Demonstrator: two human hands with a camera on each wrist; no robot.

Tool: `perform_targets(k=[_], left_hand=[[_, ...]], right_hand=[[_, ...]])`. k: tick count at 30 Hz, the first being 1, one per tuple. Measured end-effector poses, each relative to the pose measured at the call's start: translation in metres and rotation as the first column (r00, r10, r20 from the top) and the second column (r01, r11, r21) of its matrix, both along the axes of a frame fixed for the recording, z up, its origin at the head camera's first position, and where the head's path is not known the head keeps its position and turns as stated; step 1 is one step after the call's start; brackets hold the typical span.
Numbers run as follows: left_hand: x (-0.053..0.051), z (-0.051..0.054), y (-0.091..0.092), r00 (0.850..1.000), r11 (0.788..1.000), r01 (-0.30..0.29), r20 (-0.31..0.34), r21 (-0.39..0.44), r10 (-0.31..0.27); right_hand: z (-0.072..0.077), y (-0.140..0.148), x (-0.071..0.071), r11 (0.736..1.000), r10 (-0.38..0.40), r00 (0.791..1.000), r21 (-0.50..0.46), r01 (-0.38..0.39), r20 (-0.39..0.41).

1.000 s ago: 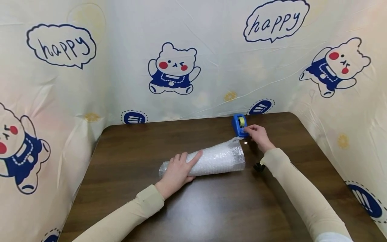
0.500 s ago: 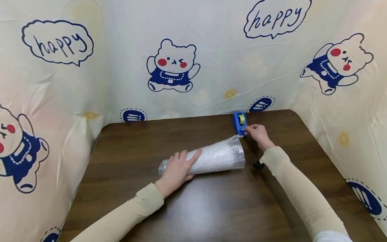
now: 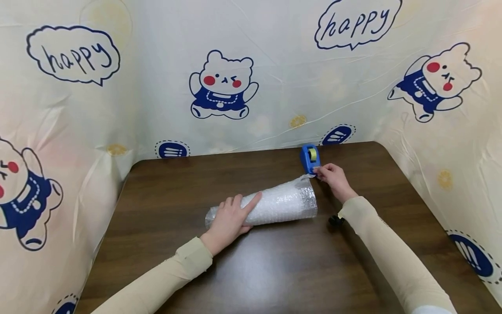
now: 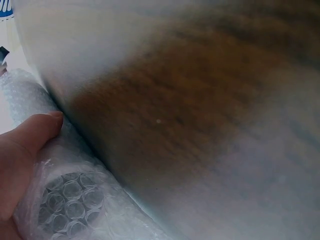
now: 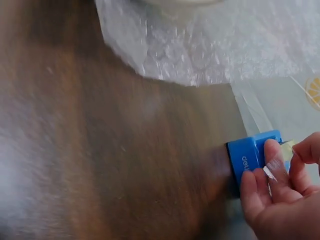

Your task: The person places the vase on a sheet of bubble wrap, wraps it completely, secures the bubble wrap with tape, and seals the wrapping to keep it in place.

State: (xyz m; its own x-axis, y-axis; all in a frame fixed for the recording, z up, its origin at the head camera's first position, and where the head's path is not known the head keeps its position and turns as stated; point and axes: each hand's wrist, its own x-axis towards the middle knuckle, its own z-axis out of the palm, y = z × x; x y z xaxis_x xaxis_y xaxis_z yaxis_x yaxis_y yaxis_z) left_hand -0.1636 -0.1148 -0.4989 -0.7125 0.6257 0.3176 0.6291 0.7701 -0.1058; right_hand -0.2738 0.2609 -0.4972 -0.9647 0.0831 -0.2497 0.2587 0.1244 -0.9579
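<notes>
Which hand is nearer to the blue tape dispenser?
Right. The right hand is at the near end of the blue tape dispenser; the left hand is farther away, gripping the bubble-wrap roll.

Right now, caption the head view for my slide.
Left hand gripping a bubble-wrap bundle, right hand at a blue tape dispenser.

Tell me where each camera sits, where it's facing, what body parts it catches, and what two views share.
Head: on the head, facing forward and down at the table and bubble-wrapped roll; left hand and right hand show.
Left wrist: on that wrist, facing along the bubble-wrapped roll; part of the left hand shows.
Right wrist: on that wrist, facing the table and tape dispenser; right hand shows lower right.
Head and right wrist share the tape dispenser.
</notes>
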Motion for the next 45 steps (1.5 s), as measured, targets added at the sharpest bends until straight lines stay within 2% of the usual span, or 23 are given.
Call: perform_targets(k=[4,6,8,10,14,17,22,27,31,36,42,45], left_hand=[[0.000,0.000,0.000,1.000,1.000,-0.006,-0.003,0.007,0.006],[0.000,-0.001,0.000,1.000,1.000,-0.003,0.003,0.012,0.003],[0.000,-0.001,0.000,1.000,1.000,0.002,0.009,0.014,-0.002],[0.001,-0.002,0.001,1.000,1.000,0.004,0.011,0.013,-0.004],[0.002,-0.002,0.002,1.000,1.000,0.001,0.008,0.017,-0.001],[0.002,-0.002,0.002,1.000,1.000,0.003,0.006,0.019,-0.003],[0.002,0.000,0.003,1.000,1.000,0.002,-0.009,0.009,-0.002],[0.002,0.002,0.002,1.000,1.000,-0.003,0.000,0.004,0.003],[0.002,0.003,0.001,1.000,1.000,0.009,0.019,0.015,-0.009],[0.001,0.003,0.001,1.000,1.000,0.010,0.005,0.020,-0.010],[0.000,0.003,0.000,1.000,0.999,0.014,0.020,0.029,-0.015],[-0.001,0.003,0.000,0.999,0.999,0.017,0.034,0.031,-0.018]], right_hand=[[-0.001,0.002,0.003,0.993,0.021,0.999,-0.118,-0.016,0.044],[-0.003,0.003,0.004,0.994,0.038,0.997,-0.106,-0.031,0.061],[-0.006,0.004,0.004,0.998,0.055,0.996,-0.026,-0.053,0.067],[-0.007,0.004,0.005,0.992,0.068,0.995,0.102,-0.075,0.075],[-0.005,0.002,0.003,0.952,0.079,0.991,0.287,-0.107,0.108],[-0.001,0.002,-0.001,0.931,0.084,0.983,0.339,-0.136,0.165],[0.008,0.006,-0.011,0.930,0.094,0.953,0.316,-0.187,0.287],[0.014,0.007,-0.018,0.933,0.092,0.931,0.296,-0.205,0.353],[0.016,0.007,-0.019,0.924,0.109,0.916,0.301,-0.236,0.385],[0.019,0.008,-0.022,0.910,0.121,0.907,0.321,-0.264,0.404],[0.019,0.009,-0.025,0.889,0.167,0.891,0.327,-0.322,0.423],[0.015,0.009,-0.024,0.888,0.182,0.894,0.323,-0.328,0.410]])
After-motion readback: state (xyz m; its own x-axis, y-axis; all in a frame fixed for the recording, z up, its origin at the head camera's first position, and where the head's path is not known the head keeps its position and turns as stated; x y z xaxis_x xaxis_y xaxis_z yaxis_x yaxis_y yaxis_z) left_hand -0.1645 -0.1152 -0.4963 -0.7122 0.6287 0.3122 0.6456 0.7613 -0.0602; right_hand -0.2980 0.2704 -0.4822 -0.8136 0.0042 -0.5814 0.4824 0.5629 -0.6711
